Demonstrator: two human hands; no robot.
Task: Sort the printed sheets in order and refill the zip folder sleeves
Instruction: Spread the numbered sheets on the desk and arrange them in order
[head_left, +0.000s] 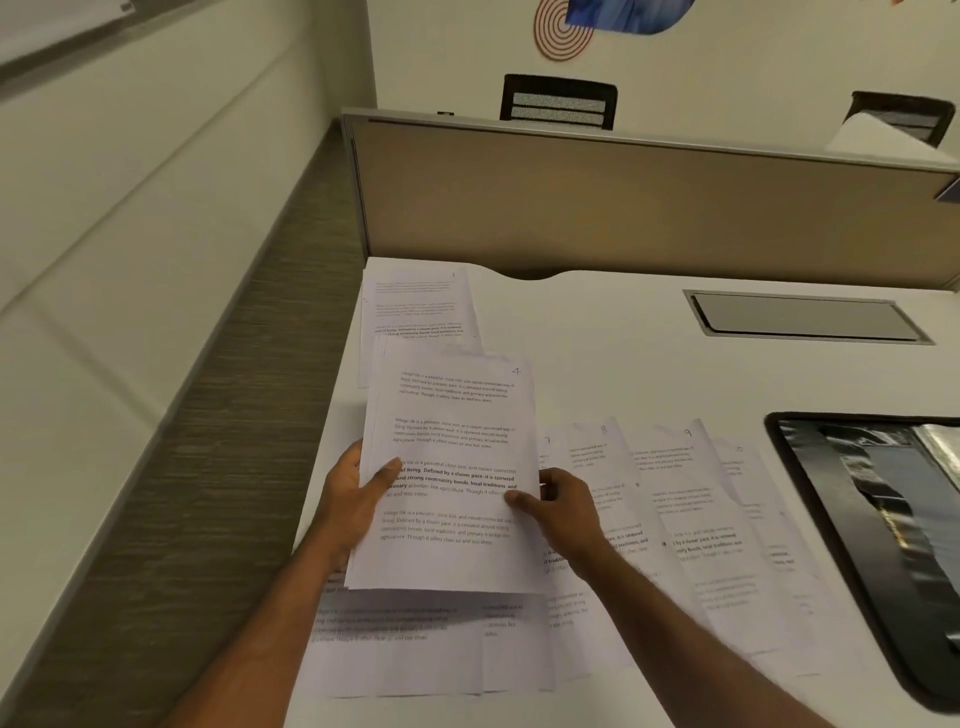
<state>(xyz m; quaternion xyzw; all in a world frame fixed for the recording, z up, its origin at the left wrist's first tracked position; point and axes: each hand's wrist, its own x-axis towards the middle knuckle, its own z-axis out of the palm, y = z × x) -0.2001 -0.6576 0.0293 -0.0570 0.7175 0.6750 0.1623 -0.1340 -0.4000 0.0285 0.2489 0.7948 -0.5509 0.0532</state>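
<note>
Both arms reach in from the bottom edge and meet on a stack (452, 467) of printed sheets, lifted clear of the desk (649, 338). The left hand (358, 493) grips the stack's left edge, with the thumb lying across the print and the fingers hidden behind. The right hand (566, 512) pinches the right edge, thumb on top. Holding both sides likely keeps the thin pages flat and square, so the handwritten 4 on the top sheet's corner can be read.

Under the grip and running off to its right lies a row (675, 519) of overlapping sheets, fanned so each corner number shows. The numbers 7, 8 and 9 can be read; the one past 9 cannot. Beyond the grip, at the desk's far left corner, rests a small pile (415, 301) marked 1, seemingly the start of the ordered set.

Well to the right of the grip, past the row, sits the folder (872, 519), open, its shiny sleeves crumpled and apparently unfilled. Sorting looks partway done; refilling has not begun. How many pages the stack holds cannot be told.
</note>
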